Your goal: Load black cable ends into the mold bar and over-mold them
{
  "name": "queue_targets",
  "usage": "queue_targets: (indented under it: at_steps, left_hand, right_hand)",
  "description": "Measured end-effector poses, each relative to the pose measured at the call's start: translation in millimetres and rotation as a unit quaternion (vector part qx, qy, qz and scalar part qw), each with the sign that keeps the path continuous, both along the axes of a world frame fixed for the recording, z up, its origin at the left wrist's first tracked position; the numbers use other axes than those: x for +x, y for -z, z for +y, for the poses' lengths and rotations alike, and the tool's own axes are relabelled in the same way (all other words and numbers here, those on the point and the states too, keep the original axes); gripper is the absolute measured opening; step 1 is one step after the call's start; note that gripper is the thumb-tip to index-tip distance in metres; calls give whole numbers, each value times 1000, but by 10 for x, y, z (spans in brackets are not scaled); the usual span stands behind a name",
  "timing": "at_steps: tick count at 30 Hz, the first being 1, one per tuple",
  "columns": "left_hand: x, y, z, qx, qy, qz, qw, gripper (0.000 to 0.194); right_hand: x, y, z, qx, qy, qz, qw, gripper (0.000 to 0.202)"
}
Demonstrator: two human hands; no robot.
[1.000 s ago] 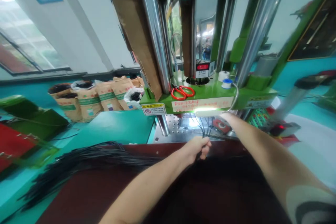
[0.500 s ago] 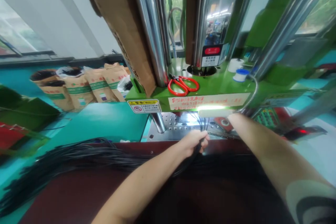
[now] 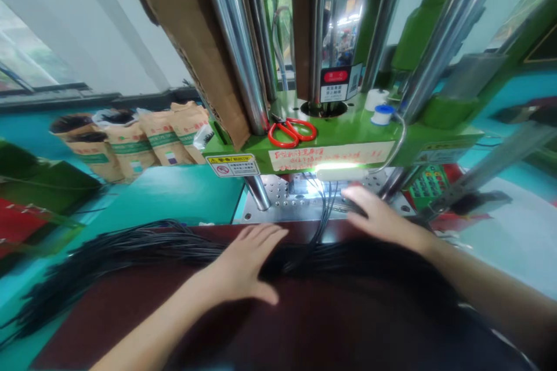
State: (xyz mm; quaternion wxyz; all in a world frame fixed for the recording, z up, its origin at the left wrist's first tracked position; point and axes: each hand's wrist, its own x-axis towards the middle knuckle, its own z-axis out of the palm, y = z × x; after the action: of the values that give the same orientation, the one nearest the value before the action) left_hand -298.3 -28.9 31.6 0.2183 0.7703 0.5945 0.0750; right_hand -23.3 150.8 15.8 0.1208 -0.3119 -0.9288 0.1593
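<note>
Several thin black cables (image 3: 322, 214) run from the lit opening of the green machine (image 3: 331, 139) down to a long black cable bundle (image 3: 174, 249) lying across a dark red surface (image 3: 130, 313). My left hand (image 3: 250, 261) is open over the bundle, fingers spread, left of the cables. To their right, in front of the machine's metal plate (image 3: 278, 203), my right hand (image 3: 369, 214) is open with its fingers apart; it is slightly blurred. Neither hand holds anything that shows.
Red-handled scissors (image 3: 292, 131) and two thread spools (image 3: 382, 114) lie on the machine's green ledge. A lamp bar (image 3: 342, 173) glows below it. Paper sacks (image 3: 134, 142) stand behind the teal table (image 3: 191, 191). Steel columns (image 3: 237, 40) rise above the ledge.
My left hand has let go of the cables and moved left and down, its fingers opening. My right hand has come back out from under the lamp area into view. The view has shifted slightly.
</note>
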Motion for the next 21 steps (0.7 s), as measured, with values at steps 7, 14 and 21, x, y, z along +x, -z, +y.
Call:
queue_targets:
  at_steps: [7,14,21]
  left_hand:
    - [-771,438,-403,90,-79,196,973,60]
    - [-524,421,-585,58,-73,210,973,51]
    - [-334,360,-746,-3,-78,159,984,59]
  right_hand:
    - [566,168,-735,-5,-88,-134,987,83]
    - [954,342,-439,133,-107,-111,979,45]
    - [1213,436,-511,117,-82,-59,988,46]
